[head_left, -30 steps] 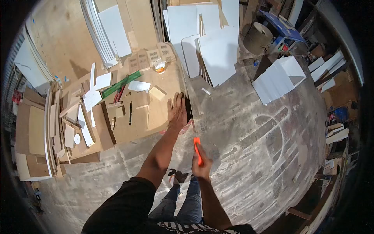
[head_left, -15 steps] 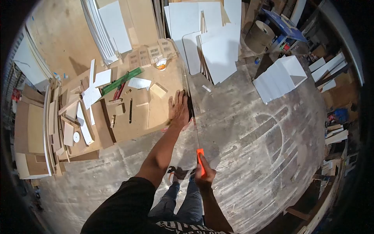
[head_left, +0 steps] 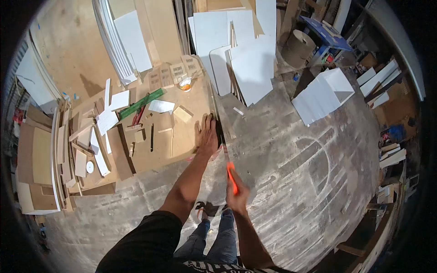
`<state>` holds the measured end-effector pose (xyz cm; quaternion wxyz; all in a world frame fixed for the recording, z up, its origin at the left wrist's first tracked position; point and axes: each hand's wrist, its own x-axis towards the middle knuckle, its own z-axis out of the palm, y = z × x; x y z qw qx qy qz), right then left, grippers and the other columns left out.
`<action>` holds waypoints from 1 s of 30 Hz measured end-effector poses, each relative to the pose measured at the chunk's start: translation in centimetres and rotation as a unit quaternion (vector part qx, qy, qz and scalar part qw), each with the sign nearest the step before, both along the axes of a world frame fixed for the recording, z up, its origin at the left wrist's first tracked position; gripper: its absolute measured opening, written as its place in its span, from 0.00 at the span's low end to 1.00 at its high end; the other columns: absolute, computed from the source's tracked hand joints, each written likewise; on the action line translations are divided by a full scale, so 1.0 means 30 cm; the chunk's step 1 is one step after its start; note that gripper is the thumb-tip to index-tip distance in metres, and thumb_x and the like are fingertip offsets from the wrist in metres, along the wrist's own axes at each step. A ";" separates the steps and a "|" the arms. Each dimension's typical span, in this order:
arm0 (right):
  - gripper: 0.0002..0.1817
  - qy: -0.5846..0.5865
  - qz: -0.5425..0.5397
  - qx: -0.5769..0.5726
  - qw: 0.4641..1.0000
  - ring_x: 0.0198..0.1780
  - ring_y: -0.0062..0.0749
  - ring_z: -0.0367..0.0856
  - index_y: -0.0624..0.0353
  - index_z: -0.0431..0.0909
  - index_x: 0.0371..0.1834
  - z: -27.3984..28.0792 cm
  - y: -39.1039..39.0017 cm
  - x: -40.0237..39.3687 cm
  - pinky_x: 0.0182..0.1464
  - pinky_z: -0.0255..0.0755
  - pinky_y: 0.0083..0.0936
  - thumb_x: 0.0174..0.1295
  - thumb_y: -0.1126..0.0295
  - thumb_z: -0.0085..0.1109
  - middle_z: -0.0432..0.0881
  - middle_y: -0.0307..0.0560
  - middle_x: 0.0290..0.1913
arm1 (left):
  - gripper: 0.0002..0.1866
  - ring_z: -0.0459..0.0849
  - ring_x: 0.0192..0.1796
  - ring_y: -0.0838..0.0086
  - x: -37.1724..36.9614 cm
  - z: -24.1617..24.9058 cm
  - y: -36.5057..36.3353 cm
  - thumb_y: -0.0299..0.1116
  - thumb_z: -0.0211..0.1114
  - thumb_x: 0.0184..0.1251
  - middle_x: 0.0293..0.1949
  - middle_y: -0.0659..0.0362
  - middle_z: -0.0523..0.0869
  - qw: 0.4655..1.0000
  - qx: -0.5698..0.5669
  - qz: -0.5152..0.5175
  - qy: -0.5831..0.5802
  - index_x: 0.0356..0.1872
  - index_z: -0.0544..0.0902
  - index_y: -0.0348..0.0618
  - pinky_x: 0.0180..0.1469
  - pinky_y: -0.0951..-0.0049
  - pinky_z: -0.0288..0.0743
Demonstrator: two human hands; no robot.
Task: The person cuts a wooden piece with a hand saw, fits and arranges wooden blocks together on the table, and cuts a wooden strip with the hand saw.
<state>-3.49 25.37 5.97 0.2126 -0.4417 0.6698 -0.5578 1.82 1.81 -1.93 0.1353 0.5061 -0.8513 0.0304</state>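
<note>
My left hand (head_left: 207,138) lies flat near the right edge of the wooden worktable (head_left: 182,148), fingers stretched out and slightly apart. In my right hand (head_left: 237,196) is the orange handle of a handsaw (head_left: 231,175), with my fingers wrapped round it. The thin blade points away from me along the table's right edge, close beside my left hand. What the blade touches cannot be made out. On the table to the left lie a small wood block (head_left: 183,114), a dark pencil-like stick (head_left: 152,137) and a green straight strip (head_left: 141,103).
White and wooden offcuts (head_left: 108,114) crowd the table's left part. White panels (head_left: 250,63) lean at the back. A white box (head_left: 323,95) stands on the concrete floor (head_left: 282,182) to the right. A blue stool-like object (head_left: 325,32) is at the back right.
My right hand and the saw have moved forward, bringing the handle nearer the table edge. My left hand stays flat on the table. The view has shifted slightly.
</note>
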 end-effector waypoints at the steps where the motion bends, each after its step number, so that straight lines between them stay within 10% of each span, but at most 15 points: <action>1: 0.21 0.011 0.011 0.005 1.000 0.52 0.40 0.87 0.62 0.78 0.64 0.005 -0.121 -0.027 0.53 0.77 0.30 0.68 0.71 0.56 0.84 0.61 0.56 | 0.28 0.49 0.81 0.64 0.006 -0.022 0.007 0.33 0.54 0.68 0.76 0.55 0.59 0.999 -0.024 -0.003 -0.032 0.71 0.69 0.44 0.76 0.48 0.46; 5: 0.23 0.006 0.004 -0.014 1.000 0.45 0.38 0.90 0.57 0.78 0.65 -0.031 -0.146 -0.019 0.44 0.80 0.27 0.65 0.72 0.58 0.84 0.64 0.53 | 0.28 0.49 0.81 0.64 0.002 -0.015 0.006 0.33 0.55 0.68 0.76 0.56 0.60 0.998 -0.014 0.005 -0.057 0.70 0.69 0.45 0.76 0.47 0.46; 11: 0.21 0.004 0.005 0.016 1.000 0.63 0.44 0.81 0.69 0.78 0.62 -0.046 0.134 0.010 0.67 0.69 0.35 0.70 0.68 0.55 0.82 0.64 0.60 | 0.30 0.48 0.82 0.66 -0.012 0.039 0.014 0.35 0.55 0.68 0.78 0.58 0.57 0.997 0.067 0.016 -0.018 0.73 0.66 0.46 0.77 0.47 0.45; 17: 0.23 0.037 0.006 -0.027 0.999 0.30 0.33 0.85 0.63 0.78 0.64 0.004 -0.225 -0.014 0.32 0.76 0.31 0.65 0.74 0.55 0.88 0.60 0.50 | 0.31 0.47 0.82 0.65 0.009 -0.097 -0.014 0.35 0.54 0.68 0.78 0.58 0.57 0.990 -0.043 0.018 -0.133 0.73 0.65 0.46 0.77 0.47 0.45; 21: 0.22 0.089 -0.013 -0.013 0.996 0.49 0.35 0.90 0.62 0.78 0.64 -0.055 0.131 0.035 0.48 0.79 0.28 0.65 0.73 0.56 0.87 0.59 0.53 | 0.27 0.49 0.81 0.65 -0.014 0.037 0.008 0.34 0.54 0.68 0.76 0.56 0.61 0.998 0.064 0.015 -0.002 0.69 0.68 0.44 0.77 0.47 0.45; 30: 0.22 0.008 0.019 -0.045 0.999 0.58 0.39 0.85 0.63 0.78 0.64 -0.028 -0.218 -0.032 0.56 0.77 0.27 0.65 0.75 0.57 0.83 0.59 0.59 | 0.30 0.50 0.81 0.66 0.006 -0.052 -0.003 0.36 0.57 0.67 0.77 0.57 0.60 0.996 -0.052 0.011 -0.074 0.70 0.68 0.45 0.77 0.49 0.44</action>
